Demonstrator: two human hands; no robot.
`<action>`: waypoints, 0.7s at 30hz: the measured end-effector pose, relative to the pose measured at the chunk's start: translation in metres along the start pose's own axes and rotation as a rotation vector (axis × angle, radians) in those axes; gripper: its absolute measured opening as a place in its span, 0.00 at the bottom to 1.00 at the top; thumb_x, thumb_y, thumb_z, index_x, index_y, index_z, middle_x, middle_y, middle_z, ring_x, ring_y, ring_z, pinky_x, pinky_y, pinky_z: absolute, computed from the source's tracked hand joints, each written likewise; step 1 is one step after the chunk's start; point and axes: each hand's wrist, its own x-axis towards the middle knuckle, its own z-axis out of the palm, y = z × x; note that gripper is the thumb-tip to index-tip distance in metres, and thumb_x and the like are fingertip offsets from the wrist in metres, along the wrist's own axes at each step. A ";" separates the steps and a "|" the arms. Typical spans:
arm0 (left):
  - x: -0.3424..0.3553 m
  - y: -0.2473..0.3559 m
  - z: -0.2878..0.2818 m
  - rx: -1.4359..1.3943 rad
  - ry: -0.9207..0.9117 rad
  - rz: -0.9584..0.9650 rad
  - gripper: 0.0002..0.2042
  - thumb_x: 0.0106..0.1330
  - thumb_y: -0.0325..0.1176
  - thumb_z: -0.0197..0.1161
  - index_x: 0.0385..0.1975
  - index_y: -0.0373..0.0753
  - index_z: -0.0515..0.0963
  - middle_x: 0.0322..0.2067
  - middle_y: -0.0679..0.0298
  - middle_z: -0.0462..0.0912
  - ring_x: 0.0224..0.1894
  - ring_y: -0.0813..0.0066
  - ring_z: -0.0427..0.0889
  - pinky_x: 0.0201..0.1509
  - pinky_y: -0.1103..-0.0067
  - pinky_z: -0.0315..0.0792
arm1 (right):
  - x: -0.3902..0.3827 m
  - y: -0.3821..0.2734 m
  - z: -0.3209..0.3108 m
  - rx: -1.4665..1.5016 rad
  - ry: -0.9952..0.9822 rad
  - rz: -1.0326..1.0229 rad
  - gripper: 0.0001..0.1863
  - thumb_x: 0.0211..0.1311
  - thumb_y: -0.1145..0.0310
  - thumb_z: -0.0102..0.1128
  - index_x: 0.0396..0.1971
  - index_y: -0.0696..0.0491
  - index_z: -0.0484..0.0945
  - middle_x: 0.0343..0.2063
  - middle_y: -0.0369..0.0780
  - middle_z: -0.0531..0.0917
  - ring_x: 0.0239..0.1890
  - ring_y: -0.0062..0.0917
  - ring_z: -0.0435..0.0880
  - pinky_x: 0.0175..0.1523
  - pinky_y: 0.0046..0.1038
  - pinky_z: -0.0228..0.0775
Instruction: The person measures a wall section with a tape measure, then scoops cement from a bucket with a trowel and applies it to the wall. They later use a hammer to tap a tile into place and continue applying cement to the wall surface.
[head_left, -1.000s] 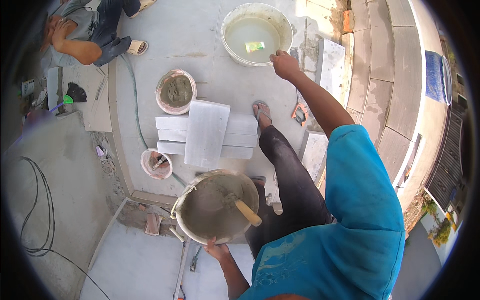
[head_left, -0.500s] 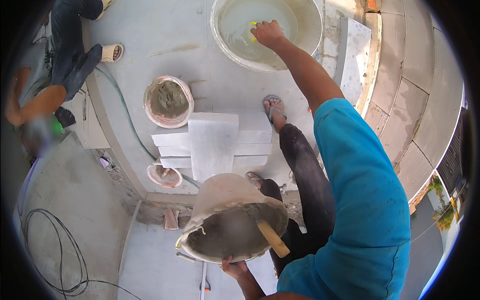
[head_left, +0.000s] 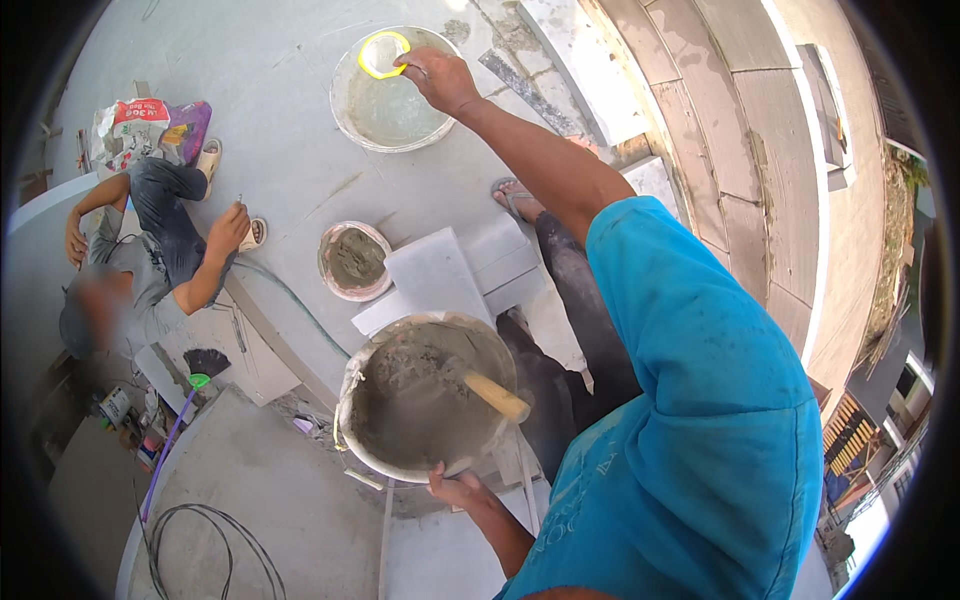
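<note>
My right hand (head_left: 440,82) is closed on the edge of a small yellow-rimmed bowl (head_left: 381,54), which is held above the wide pale tub (head_left: 345,118) of cloudy water. Part of its rim is hidden by my fingers. Close to my body, my left hand (head_left: 457,488) grips the near rim of a large bucket (head_left: 350,400) spattered with cement. Wet grey mortar (head_left: 420,375) fills much of that bucket. Out of the mortar slants a wooden handle (head_left: 497,397); its lower end is buried.
Pale blocks (head_left: 432,268) lie stacked beyond the bucket, beside a smaller bucket of mortar (head_left: 382,277). A co-worker (head_left: 150,290) sits at the left near bags (head_left: 150,130). A green hose (head_left: 300,305), black cable (head_left: 222,530) and long-handled broom (head_left: 180,430) lie leftward.
My right hand has raised the yellow-rimmed bowl out of the water. The mortar bucket in my left hand now faces up more. The view has swung, bringing more of the co-worker into sight.
</note>
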 end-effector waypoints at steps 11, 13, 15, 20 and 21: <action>0.067 0.062 0.008 0.307 -0.462 0.301 0.25 0.45 0.24 0.60 0.45 0.19 0.70 0.46 0.48 0.74 0.47 0.54 0.78 0.55 0.64 0.75 | -0.143 -0.141 -0.450 -0.428 0.461 0.143 0.15 0.65 0.60 0.62 0.45 0.54 0.84 0.39 0.51 0.86 0.42 0.46 0.85 0.47 0.40 0.76; 0.073 0.072 0.017 0.391 -0.541 0.361 0.22 0.44 0.26 0.60 0.39 0.17 0.73 0.43 0.46 0.75 0.43 0.54 0.79 0.52 0.64 0.76 | -0.213 -0.164 -0.514 -0.618 0.560 0.263 0.15 0.64 0.61 0.63 0.44 0.54 0.84 0.38 0.51 0.86 0.41 0.47 0.85 0.46 0.40 0.76; 0.090 0.087 0.027 0.477 -0.694 0.306 0.21 0.45 0.26 0.60 0.41 0.20 0.72 0.43 0.49 0.76 0.43 0.55 0.79 0.48 0.66 0.77 | -0.292 -0.200 -0.567 -0.755 0.642 0.349 0.14 0.64 0.62 0.64 0.44 0.54 0.84 0.38 0.50 0.86 0.40 0.46 0.85 0.46 0.39 0.76; 0.098 0.104 0.073 0.652 -0.958 0.282 0.21 0.45 0.26 0.60 0.41 0.23 0.73 0.42 0.51 0.76 0.40 0.56 0.80 0.44 0.66 0.77 | -0.498 -0.364 -0.650 -1.074 0.893 0.717 0.12 0.63 0.64 0.64 0.43 0.54 0.84 0.40 0.48 0.87 0.43 0.42 0.86 0.46 0.38 0.76; 0.094 0.104 0.079 0.709 -1.012 0.316 0.20 0.44 0.26 0.60 0.39 0.21 0.74 0.42 0.49 0.76 0.40 0.55 0.80 0.46 0.65 0.77 | -0.541 -0.409 -0.654 -1.178 0.941 0.798 0.13 0.62 0.64 0.64 0.43 0.54 0.85 0.41 0.48 0.87 0.44 0.41 0.85 0.47 0.38 0.76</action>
